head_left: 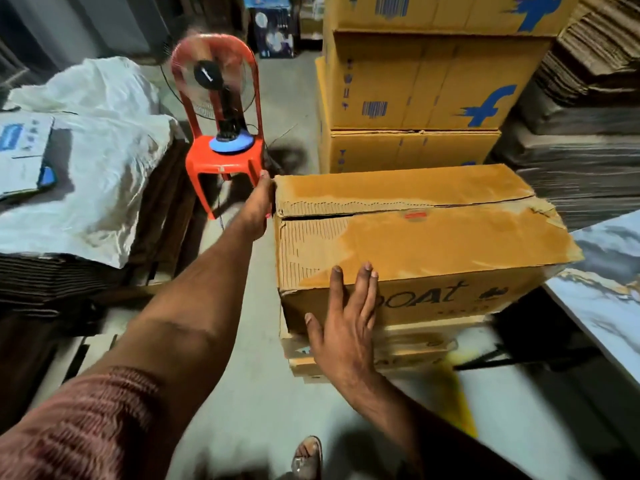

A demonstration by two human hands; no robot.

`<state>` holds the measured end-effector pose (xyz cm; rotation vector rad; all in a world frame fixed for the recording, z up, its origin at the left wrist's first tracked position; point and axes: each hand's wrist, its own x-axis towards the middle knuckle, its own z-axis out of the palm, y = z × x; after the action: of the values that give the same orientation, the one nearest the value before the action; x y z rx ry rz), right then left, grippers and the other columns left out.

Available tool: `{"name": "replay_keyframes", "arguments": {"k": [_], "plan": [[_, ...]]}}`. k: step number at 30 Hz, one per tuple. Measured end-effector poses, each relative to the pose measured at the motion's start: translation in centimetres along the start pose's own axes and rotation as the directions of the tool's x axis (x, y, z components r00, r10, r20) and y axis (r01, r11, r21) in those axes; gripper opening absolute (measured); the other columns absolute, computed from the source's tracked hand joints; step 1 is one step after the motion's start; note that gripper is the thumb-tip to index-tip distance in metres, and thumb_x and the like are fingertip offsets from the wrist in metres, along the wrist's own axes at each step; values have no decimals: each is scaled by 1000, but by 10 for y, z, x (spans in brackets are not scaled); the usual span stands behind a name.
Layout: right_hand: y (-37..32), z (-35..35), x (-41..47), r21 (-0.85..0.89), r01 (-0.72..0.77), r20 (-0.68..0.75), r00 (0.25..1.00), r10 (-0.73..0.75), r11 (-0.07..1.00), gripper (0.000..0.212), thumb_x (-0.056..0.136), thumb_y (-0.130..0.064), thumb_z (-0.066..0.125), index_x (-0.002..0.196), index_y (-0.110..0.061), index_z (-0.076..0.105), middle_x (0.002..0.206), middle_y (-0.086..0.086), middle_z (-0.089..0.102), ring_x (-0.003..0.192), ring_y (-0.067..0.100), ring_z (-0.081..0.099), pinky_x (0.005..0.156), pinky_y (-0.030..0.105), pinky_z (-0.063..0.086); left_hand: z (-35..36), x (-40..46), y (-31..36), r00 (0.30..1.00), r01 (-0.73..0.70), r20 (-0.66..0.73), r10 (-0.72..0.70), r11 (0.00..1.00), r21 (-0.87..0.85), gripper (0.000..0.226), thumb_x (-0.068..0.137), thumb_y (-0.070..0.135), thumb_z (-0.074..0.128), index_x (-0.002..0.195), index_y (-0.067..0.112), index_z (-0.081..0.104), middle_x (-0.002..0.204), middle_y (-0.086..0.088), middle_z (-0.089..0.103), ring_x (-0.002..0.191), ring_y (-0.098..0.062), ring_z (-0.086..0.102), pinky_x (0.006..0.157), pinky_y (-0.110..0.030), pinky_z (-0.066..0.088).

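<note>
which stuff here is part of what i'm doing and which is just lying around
In hand: cardboard box, left hand against its left end, right hand flat on its near side.
Lying about: red chair, fan on it, stacked boxes, white sack, flat cardboard piles.

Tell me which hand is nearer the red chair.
Left. The left hand lies against the left end of the cardboard box, just beside the red chair. The right hand rests flat on the box's near side, farther from the chair.
</note>
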<state>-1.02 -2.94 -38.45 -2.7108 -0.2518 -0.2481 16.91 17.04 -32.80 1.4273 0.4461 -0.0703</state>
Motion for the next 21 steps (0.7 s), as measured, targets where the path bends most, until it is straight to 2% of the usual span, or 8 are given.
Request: {"name": "replay_keyframes", "arguments": {"k": [2, 4, 7, 9, 12, 15, 18, 21], "plan": [[-5, 7, -3, -5, 18, -36, 999, -18, 1000, 94, 86, -51, 60, 158, -17, 11, 163, 23, -8, 150, 42, -8, 107, 59, 35, 3, 8, -3, 998, 57, 34, -52, 988, -144, 60, 98, 62, 35, 111, 14, 68, 125, -17, 65, 121, -35, 60, 110, -50, 41], [-7, 15, 0, -32, 58, -49, 997, -59, 998, 90, 88, -57, 50, 158, -18, 10, 162, 25, -7, 149, 46, -9, 109, 63, 27, 4, 20, -6, 996, 88, 36, -82, 975, -203, 64, 95, 64, 41, 112, 7, 66, 121, -23, 64, 116, -38, 62, 106, -52, 44], [-13, 21, 11, -51, 40, -85, 995, -44, 998, 89, 88, -70, 36, 156, -16, 17, 161, 28, -4, 146, 53, -10, 111, 72, 15, 14, 18, 1, 996, 53, 74, -42, 985, -164, 45, 98, 52, 45, 103, 11, 64, 88, -12, 66, 86, -28, 68, 87, -38, 56], [-20, 22, 17, -20, 27, -139, 990, -29, 999, 85, 89, -74, 30, 152, -16, 25, 161, 29, -3, 144, 57, -10, 107, 78, 8, 24, 9, 12, 995, 7, 102, 6, 992, -130, 29, 97, 42, 48, 96, 15, 59, 76, -4, 59, 74, -20, 62, 73, -33, 51], [-26, 20, 19, 53, 43, -306, 952, -25, 998, 74, 90, -71, 37, 140, -17, 32, 157, 27, 5, 141, 61, -3, 104, 80, 4, 35, -2, 24, 983, -88, 150, 109, 987, -137, 14, 92, 32, 54, 90, 19, 55, 75, 0, 53, 74, -17, 57, 71, -33, 47], [-28, 13, 19, 72, 113, -472, 879, -66, 991, 65, 90, -67, 43, 132, -18, 36, 152, 25, 10, 137, 63, 1, 104, 80, 4, 46, -13, 39, 964, -173, 174, 202, 970, -169, 19, 84, 31, 60, 96, 18, 53, 80, 0, 56, 79, -18, 59, 73, -36, 50], [-31, 10, 19, 82, 143, -565, 822, -72, 986, 63, 88, -63, 54, 129, -18, 36, 148, 26, 10, 132, 65, 6, 104, 79, 7, 61, -29, 66, 933, -252, 220, 284, 954, -165, 15, 82, 27, 60, 93, 19, 54, 80, -1, 59, 80, -21, 58, 78, -43, 48], [-28, 0, 27, 66, 172, -639, 764, -91, 983, 65, 86, -61, 60, 127, -17, 34, 144, 28, 12, 128, 64, 16, 106, 78, 8, 80, -43, 96, 887, -329, 273, 373, 924, -194, 14, 81, 22, 60, 94, 18, 56, 83, -2, 59, 77, -20, 57, 73, -40, 48]]}}
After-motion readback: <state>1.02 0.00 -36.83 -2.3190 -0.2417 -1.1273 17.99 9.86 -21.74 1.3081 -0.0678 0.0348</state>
